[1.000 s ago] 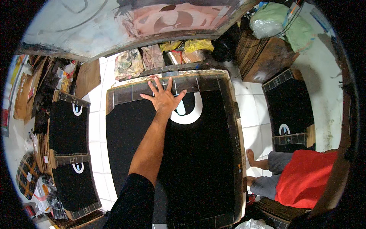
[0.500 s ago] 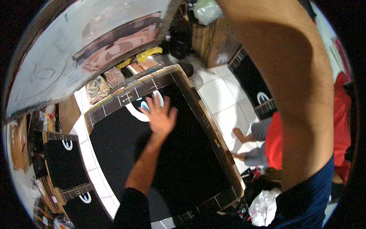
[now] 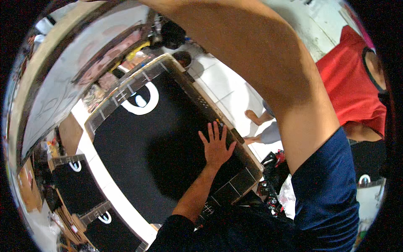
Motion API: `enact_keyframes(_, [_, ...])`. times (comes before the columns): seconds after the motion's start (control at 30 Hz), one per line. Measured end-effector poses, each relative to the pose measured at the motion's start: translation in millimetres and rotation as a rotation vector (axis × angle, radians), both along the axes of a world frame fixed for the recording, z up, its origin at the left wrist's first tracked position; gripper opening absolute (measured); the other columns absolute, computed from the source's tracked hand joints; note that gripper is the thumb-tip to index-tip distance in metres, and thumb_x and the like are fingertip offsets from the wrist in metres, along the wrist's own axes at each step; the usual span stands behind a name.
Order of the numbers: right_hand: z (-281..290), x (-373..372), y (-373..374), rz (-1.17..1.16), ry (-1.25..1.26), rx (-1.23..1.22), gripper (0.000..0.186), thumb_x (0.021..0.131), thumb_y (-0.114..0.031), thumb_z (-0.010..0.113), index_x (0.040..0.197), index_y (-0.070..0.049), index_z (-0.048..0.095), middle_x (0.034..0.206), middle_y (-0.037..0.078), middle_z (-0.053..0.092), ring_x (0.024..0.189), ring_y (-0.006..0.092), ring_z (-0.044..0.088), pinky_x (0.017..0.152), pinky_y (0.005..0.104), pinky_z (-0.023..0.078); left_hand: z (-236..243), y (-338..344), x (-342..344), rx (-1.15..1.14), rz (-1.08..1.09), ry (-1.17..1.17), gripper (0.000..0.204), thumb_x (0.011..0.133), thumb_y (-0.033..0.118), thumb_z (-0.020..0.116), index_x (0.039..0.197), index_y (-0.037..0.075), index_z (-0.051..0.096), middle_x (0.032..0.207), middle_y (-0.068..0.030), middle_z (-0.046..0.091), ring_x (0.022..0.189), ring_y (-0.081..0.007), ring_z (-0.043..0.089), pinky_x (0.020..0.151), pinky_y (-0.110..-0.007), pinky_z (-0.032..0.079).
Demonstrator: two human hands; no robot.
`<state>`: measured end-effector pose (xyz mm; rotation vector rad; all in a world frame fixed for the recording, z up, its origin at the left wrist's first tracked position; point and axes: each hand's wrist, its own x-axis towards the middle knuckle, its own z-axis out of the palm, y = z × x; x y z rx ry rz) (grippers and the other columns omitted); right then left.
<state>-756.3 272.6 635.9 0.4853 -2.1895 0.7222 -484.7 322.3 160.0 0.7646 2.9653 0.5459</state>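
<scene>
Palm down with fingers spread, my left hand (image 3: 217, 145) rests on or just over the black cloth (image 3: 126, 147), close to the right border of the printing board (image 3: 245, 161). It holds nothing. Near the cloth's far end is a white oval ring (image 3: 154, 98) with a light blue shape inside. My right arm (image 3: 268, 54) stretches up across the picture toward the top edge, and its hand lies outside the view. At upper left a large pale screen frame (image 3: 54, 90) stands tilted up beyond the board.
Further boards with black cloth (image 3: 77, 185) and similar ring prints stand at left, past a strip of white tiles (image 3: 107, 174). A person in a red top (image 3: 352, 80) is at right, barefoot on the tiled floor. Crumpled plastic (image 3: 287, 196) lies by the near right corner. A dark pot (image 3: 182, 59) sits beyond the board.
My left hand has moved from the ring print toward the board's right border, uncovering the print. My view has shifted; the tilted frame and red-clad person show more fully.
</scene>
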Motion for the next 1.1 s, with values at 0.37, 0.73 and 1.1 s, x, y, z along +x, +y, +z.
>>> enact_keyframes(0.37, [-166.7, 85.5, 38.9, 0.090, 0.367, -0.054, 0.027, 0.084, -0.006, 0.066, 0.109, -0.013, 0.074, 0.108, 0.008, 0.072, 0.109, 0.0309, 0.064, 0.100, 0.0476, 0.043, 201.6, -174.4, 8.4, 1.725, 0.616, 0.241, 0.062, 0.109, 0.052, 0.041, 0.154, 0.009, 0.037, 0.149, -0.0127, 0.053, 0.133, -0.0292, 0.054, 0.114, -0.054, 0.040])
enact_keyframes(0.73, [-344.5, 194.0, 82.0, 0.247, -0.215, 0.067, 0.036, 0.077, -0.006, 0.065, 0.109, -0.017, 0.077, 0.108, 0.001, 0.069, 0.107, 0.0275, 0.059, 0.100, 0.0484, 0.038, 90.0, -195.7, 73.2, 1.560, 1.570, -0.577, 0.071, 0.110, 0.057, 0.031, 0.135, -0.005, 0.054, 0.119, -0.0213, 0.070, 0.102, -0.0338, 0.073, 0.087, -0.049, 0.059])
enact_keyframes(1.1, [-359.2, 88.6, 26.5, 0.329, -0.300, 0.241, 0.052, 0.064, 0.003, 0.074, 0.111, -0.018, 0.073, 0.107, 0.000, 0.066, 0.110, 0.0272, 0.058, 0.103, 0.0482, 0.038, 85.8, -227.2, 101.1, 0.402, 1.263, -0.407, 0.035, 0.099, 0.031, 0.071, 0.079, 0.003, 0.063, 0.064, -0.0075, 0.064, 0.053, -0.0199, 0.060, 0.051, -0.035, 0.048])
